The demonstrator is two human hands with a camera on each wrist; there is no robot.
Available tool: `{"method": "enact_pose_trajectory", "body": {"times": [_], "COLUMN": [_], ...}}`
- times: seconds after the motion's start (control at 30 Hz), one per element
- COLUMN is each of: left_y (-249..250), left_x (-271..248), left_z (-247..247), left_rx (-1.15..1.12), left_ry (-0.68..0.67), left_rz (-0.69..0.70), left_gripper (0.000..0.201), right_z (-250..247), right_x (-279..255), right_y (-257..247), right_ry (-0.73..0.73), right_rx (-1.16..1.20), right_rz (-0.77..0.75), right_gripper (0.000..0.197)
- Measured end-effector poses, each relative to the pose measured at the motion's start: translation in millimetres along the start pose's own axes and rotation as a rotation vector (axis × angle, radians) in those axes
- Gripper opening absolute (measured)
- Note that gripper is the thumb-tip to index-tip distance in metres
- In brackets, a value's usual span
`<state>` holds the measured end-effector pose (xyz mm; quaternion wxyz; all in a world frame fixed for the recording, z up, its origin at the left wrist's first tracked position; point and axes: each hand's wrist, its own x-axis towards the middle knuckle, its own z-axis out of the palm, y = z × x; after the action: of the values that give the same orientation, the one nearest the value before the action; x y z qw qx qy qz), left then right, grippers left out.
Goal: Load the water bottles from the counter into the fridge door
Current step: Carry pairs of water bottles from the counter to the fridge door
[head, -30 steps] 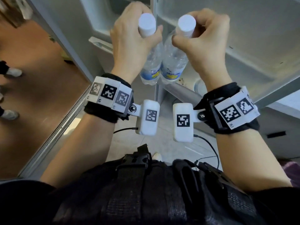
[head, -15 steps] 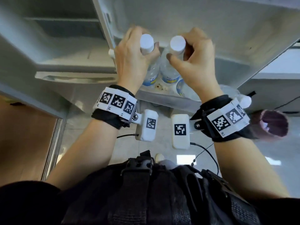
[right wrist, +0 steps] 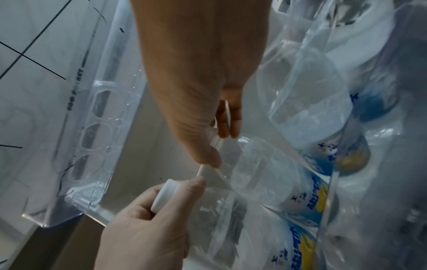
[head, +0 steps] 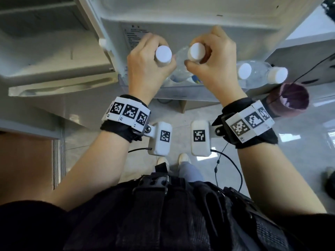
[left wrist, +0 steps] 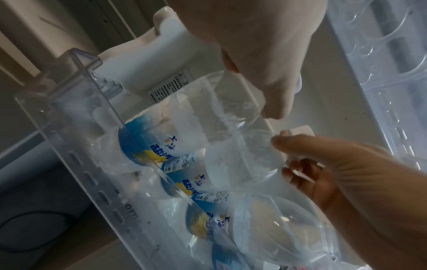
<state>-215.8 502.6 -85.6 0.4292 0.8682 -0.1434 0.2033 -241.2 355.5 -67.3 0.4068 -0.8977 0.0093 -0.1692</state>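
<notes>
Each hand grips a clear water bottle by the neck, just under its white cap. The left hand [head: 157, 50] holds the left bottle [head: 163, 55]; the right hand [head: 201, 50] holds the right bottle [head: 195, 51] beside it. Both bottles stand side by side with their lower halves inside the clear fridge door shelf [head: 181, 86]. In the left wrist view their blue-and-yellow labelled bodies [left wrist: 161, 146] sit behind the shelf's front wall [left wrist: 69, 138]. In the right wrist view the right hand's thumb [right wrist: 208, 157] presses the neck of its bottle [right wrist: 265, 173].
Two more capped bottles [head: 245, 71] [head: 277, 75] stand in the same shelf to the right. A clear egg tray [right wrist: 99, 117] hangs higher on the door. The open fridge body and a drawer [head: 63, 86] lie left. A dark purple round container [head: 291, 100] is at the right.
Both hands have carried the bottles forward and down into the door shelf. The caps now sit a little farther apart, and the shelf with two other bottles has come into view.
</notes>
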Motion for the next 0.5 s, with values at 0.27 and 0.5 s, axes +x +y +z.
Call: {"method": "enact_pose_trajectory", "body": {"times": [0.27, 0.5], "left_y": [11.7, 24.8], "left_x": [-17.0, -20.3], "left_z": [2.3, 2.3], "left_rx": [-0.074, -0.011], "left_ry": [-0.079, -0.036], "left_rz": [-0.014, -0.127], "left_gripper": [0.048, 0.038], "right_z": [-11.4, -37.8], "right_x": [-20.5, -34.2], "right_y": [2.7, -2.2], "right_ry": [-0.074, -0.081], "right_rx": [-0.205, -0.242], "right_rz": [0.071, 0.029], "right_gripper": [0.031, 0.025]}}
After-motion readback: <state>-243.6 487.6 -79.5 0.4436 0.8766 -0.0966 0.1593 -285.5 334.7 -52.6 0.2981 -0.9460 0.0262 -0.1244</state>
